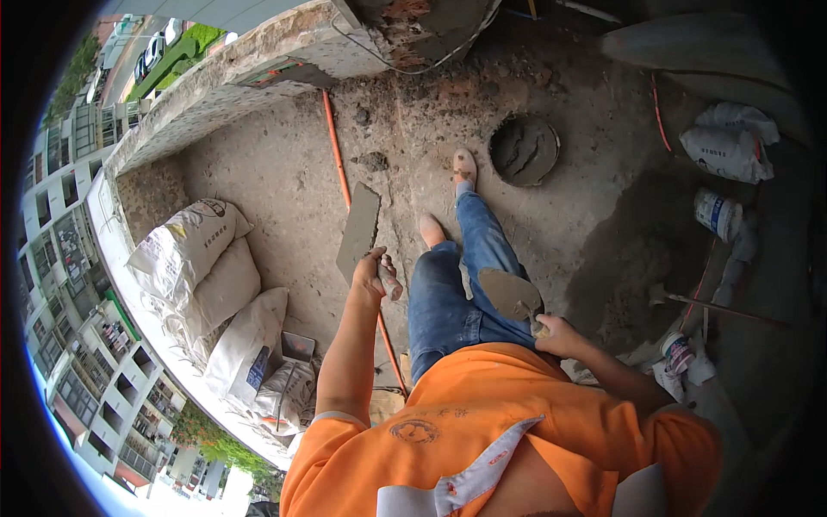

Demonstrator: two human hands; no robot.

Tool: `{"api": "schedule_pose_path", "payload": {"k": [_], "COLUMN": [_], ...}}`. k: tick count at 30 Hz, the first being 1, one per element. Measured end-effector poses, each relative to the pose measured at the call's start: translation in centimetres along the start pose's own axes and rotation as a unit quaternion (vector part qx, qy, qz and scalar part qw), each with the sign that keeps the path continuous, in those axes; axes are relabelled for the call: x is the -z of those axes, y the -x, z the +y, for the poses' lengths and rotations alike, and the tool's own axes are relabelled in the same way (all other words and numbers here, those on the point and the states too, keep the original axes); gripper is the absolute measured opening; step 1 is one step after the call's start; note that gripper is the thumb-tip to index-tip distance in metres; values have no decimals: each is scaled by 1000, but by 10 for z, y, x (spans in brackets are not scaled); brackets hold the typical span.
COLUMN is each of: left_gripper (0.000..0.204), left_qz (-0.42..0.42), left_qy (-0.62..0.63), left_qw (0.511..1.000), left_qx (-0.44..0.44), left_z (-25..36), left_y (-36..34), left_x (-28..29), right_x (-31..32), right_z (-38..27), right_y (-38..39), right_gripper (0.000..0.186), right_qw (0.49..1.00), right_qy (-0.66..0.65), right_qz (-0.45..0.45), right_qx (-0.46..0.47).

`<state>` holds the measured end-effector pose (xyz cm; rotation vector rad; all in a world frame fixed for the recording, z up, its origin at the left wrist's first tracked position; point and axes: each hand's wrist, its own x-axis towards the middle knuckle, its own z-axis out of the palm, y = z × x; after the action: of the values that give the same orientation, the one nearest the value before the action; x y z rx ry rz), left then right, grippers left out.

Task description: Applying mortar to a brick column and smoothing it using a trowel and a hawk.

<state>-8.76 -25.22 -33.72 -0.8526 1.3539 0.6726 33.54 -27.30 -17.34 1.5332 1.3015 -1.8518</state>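
My left hand (376,274) is closed round the handle of a notched trowel (357,231), a flat rectangular plate with teeth along one edge, held out to the left of my legs. A rounded, mortar-coated trowel (510,293) is in my right hand (558,335), its blade over my right thigh. Ahead of my feet, to the right, stands a round bucket (524,150) filled with grey mortar, whose surface is creased. Neither trowel touches the bucket.
White sacks (194,250) are piled along the low wall at left. An orange pipe (334,142) runs over the rough concrete floor (284,172). At right are a wet dark patch (633,241), more sacks (728,151), a white tub (717,214) and a long-handled tool (715,306).
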Motion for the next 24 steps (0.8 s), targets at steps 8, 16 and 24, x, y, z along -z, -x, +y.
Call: {"api": "schedule_pose_path", "payload": {"k": [8, 16, 24], "left_gripper": [12, 20, 26], "left_qz": [32, 70, 14], "left_qy": [-76, -477, -771], "left_qw": [996, 857, 553], "left_qx": [-37, -183, -316], "left_z": [-2, 57, 115], "left_y": [-137, -301, -392], "left_x": [-85, -163, -238], "right_x": [73, 181, 304], "right_z": [39, 116, 150], "right_y": [-166, -344, -476], "right_gripper": [28, 40, 22], "right_qw": [951, 930, 886], "right_qy": [-259, 145, 324], "right_qz": [135, 277, 234], "right_qx": [-99, -192, -236]}}
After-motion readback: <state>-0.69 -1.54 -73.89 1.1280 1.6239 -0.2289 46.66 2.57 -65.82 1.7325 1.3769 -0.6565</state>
